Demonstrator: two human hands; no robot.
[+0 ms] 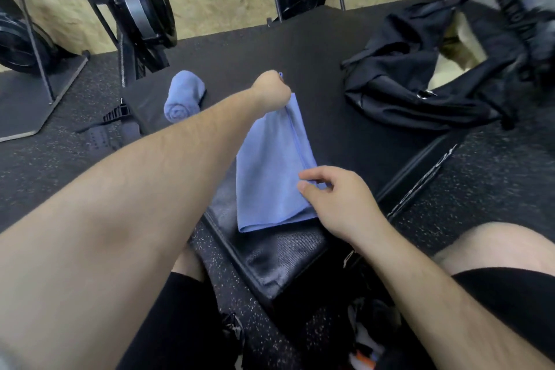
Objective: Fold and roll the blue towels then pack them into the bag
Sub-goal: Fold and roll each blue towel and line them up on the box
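One rolled towel (183,95) sits finished, unpacked. The left hand (271,90) grips, the right hand (339,198) pinches the folded towel (270,177) — rolling and the bag (399,69) remain

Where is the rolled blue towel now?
In the head view, the rolled towel lies left of centre on the black mat, left of the left hand.

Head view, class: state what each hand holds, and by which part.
Both hold the folded blue towel: left hand grips its far corner, right hand pinches its near right edge.
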